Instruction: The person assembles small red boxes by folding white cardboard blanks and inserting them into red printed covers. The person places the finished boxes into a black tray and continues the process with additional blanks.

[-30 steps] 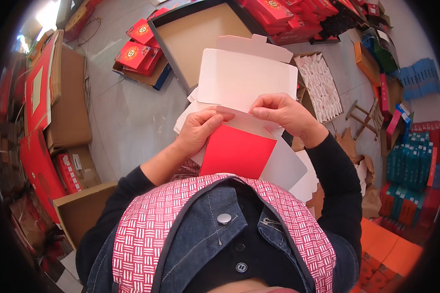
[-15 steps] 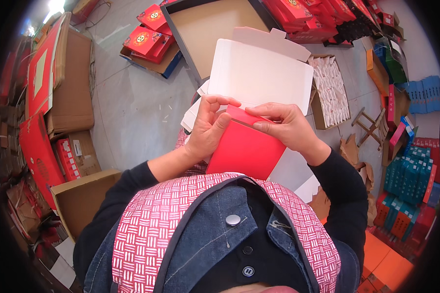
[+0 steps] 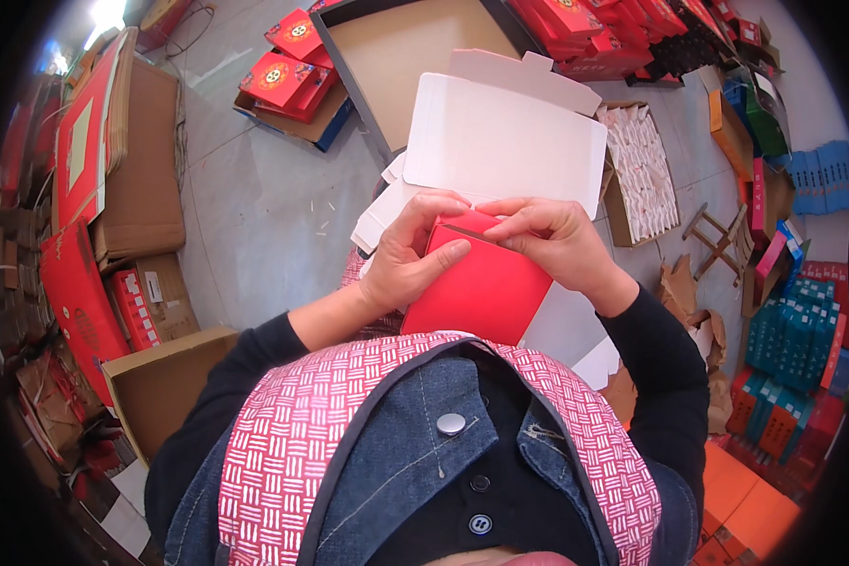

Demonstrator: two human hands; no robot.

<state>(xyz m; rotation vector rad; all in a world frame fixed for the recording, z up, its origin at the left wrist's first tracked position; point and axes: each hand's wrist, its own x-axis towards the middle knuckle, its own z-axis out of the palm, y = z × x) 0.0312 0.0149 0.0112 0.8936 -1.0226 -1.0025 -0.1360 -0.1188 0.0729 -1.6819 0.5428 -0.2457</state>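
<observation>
A red cardboard box [image 3: 476, 292] rests in front of my torso, its far end between both hands. My left hand [image 3: 415, 247] grips the far left corner, thumb on the red top face and fingers curled behind the edge. At the far right, my right hand [image 3: 557, 243] pinches the box's edge flap with thumb and fingers. A dark slit shows along that edge. Just beyond the hands lies an unfolded white carton [image 3: 505, 132] with its lid panel and tabs spread out. More white flaps stick out to the left.
Behind the carton stands a large black-rimmed tray [image 3: 415, 57]. A box of white packets [image 3: 640, 170] sits to the right, near a small wooden stool [image 3: 717, 236]. Red gift boxes [image 3: 283, 80] are piled farther back. Brown cartons [image 3: 141, 160] lean at left; an open carton [image 3: 165, 377] is near my left elbow.
My left thumb has moved right and onto the top face. The flap at the box's far edge has tipped away, and my right hand has shifted slightly along it.
</observation>
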